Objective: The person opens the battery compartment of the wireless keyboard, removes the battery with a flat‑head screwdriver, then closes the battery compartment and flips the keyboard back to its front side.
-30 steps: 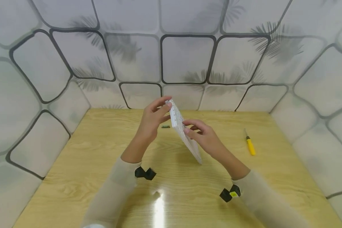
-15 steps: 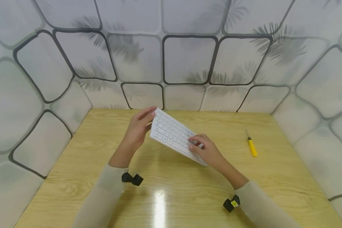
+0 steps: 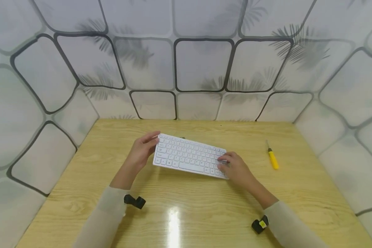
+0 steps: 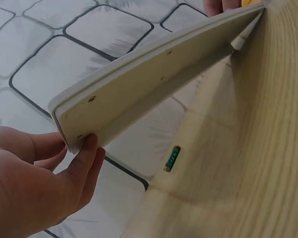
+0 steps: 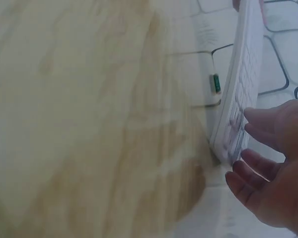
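A white keyboard (image 3: 189, 155) is tilted, its left end raised above the table and its right end down at the tabletop. My left hand (image 3: 141, 150) pinches the left end between thumb and fingers. In the left wrist view, the fingertips (image 4: 89, 144) lie against the pale underside, where small screws show. At the right end, my right hand (image 3: 238, 168) touches the keys with loosely bent fingers; none wrap the edge in the right wrist view. A small green battery (image 4: 172, 158) lies on the table behind the keyboard, mostly hidden in the head view.
A screwdriver (image 3: 273, 159) with a yellow handle lies on the wooden table (image 3: 186, 199) to the right. Patterned walls (image 3: 201, 65) enclose the table's back and sides.
The keyboard has swung from nearly edge-on to key side facing me. Its left end has come down and left with my left hand; my right hand has shifted slightly right and down.
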A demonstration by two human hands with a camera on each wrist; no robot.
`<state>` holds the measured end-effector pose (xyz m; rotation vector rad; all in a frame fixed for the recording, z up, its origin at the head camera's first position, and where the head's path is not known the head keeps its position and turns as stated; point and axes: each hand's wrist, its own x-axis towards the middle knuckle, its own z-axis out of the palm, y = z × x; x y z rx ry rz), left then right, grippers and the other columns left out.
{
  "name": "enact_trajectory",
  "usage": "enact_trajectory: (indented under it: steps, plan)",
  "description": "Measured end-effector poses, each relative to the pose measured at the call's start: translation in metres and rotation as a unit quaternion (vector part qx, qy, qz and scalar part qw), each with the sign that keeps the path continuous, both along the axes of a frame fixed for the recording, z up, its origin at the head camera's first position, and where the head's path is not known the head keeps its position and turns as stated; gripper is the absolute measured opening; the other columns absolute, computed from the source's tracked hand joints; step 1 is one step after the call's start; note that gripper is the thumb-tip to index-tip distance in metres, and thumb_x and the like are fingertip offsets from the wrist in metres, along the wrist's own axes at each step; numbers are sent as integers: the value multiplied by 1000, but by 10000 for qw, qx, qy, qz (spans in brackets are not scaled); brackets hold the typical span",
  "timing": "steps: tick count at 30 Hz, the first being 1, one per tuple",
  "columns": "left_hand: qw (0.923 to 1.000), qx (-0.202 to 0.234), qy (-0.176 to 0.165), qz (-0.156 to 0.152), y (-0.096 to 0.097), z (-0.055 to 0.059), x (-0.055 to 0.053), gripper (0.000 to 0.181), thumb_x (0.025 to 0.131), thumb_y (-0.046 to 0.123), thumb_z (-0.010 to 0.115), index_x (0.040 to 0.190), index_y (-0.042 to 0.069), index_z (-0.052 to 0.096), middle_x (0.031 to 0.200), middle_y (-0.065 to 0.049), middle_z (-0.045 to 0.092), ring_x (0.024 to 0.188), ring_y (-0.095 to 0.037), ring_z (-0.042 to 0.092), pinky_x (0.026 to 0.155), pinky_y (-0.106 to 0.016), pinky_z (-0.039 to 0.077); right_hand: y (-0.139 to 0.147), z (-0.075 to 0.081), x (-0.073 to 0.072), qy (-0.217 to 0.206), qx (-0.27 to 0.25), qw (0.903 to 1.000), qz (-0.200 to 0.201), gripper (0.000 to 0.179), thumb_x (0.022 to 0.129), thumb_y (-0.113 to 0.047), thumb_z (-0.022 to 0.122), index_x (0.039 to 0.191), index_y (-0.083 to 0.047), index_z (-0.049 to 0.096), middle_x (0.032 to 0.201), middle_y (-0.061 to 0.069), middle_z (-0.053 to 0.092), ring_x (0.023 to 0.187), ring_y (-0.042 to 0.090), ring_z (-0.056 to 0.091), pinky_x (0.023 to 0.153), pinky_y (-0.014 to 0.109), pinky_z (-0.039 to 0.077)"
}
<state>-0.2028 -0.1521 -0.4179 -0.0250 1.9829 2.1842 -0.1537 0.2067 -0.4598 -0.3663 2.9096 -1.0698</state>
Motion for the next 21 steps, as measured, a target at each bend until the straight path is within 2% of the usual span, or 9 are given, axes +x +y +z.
enact_trajectory:
  steps: [3,6,10,15,21]
  plan:
    - [9996,-229,-24,-179,-7,-12,-2,46,105,9,52,150,4,46,145,-18,54,115,-13,62,96,-23,52,9,-8,-3,-213,94,9995,-207,31,99,-24,66,127,-10,66,136,19,51,113,33,57,95,48,49]
    - [9975,-527,34,-466,-13,-25,-4,49,104,8,53,152,3,43,145,-21,55,121,-18,62,99,-26,52,17,-13,-6,-368,33,9988,-312,37,99,-23,65,133,-9,62,137,20,50,105,28,56,89,41,49]
    - [9933,-875,19,-754,-16,-37,-4,52,103,8,53,153,2,40,144,-23,55,128,-27,60,102,-34,51,21,-13,-9,-466,-49,9983,-357,43,99,-20,65,139,-6,56,136,22,51,104,29,55,89,41,48]
    - [9908,-1095,-55,-799,-17,-45,-4,48,103,6,54,150,-1,44,145,-23,55,130,-33,58,104,-38,50,22,-13,-14,-491,48,9979,-425,48,100,-19,64,144,-4,51,136,22,54,109,31,56,93,46,48]
    - [9863,-1476,-102,-729,-15,-48,-4,44,102,4,55,144,-3,50,143,-23,56,131,-33,57,110,-43,45,24,-16,-18,-481,60,9978,-448,48,99,-17,65,143,-3,52,134,23,54,106,30,56,88,42,48]
